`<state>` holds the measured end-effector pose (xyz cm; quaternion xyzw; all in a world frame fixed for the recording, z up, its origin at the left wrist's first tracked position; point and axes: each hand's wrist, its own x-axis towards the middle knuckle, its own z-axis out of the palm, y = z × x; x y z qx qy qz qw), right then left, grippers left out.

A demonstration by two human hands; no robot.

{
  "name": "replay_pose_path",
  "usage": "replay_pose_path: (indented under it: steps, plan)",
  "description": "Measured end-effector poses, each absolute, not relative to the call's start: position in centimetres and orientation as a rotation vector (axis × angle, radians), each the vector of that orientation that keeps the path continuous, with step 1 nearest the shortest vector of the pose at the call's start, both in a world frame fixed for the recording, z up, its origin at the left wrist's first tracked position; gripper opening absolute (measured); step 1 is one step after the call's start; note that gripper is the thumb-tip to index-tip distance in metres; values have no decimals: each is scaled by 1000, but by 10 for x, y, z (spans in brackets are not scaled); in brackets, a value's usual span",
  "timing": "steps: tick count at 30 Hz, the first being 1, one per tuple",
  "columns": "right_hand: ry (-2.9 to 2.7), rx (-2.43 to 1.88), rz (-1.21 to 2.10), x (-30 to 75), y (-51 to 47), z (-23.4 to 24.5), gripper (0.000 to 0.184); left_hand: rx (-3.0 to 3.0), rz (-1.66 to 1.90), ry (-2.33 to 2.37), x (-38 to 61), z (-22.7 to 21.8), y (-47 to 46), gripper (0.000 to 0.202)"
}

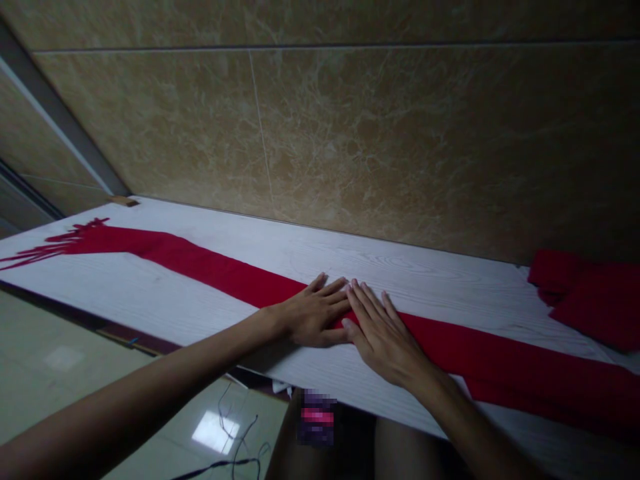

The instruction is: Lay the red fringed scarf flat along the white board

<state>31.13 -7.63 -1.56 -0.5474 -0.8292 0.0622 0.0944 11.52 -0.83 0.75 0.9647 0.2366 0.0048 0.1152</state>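
A long red scarf (210, 268) lies folded in a narrow strip along the white wood-grain table (200, 313). Its fringe spreads out at the far left end, and the right end runs out of view. My left hand (317, 313) rests flat on the middle of the scarf with fingers spread. Close beside it, my right hand (380, 330) also lies flat on the cloth, fingers stretched, its tips meeting those of the left. Both palms are hidden against the fabric.
More red cloth (595, 297) is heaped at the table's right rear, by the tiled wall (350, 133). A small brown block (123, 200) sits at the back left corner. Dark cables (235, 440) hang below the front edge, over the shiny floor (65, 360).
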Motion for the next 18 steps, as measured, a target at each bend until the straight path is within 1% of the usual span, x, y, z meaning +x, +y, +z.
replay_pose_path:
  steps: [2,8,18]
  plan:
    - [-2452,-1628,175,310,-77,-15,68,2847,25,775,106,11,-8,80]
    - [-2465,-1637,141,307,-76,-17,65,2869,40,935,67,13,-2,69]
    - [-2511,-1691,179,305,-75,-13,66,2747,42,1020,47,1,4,66]
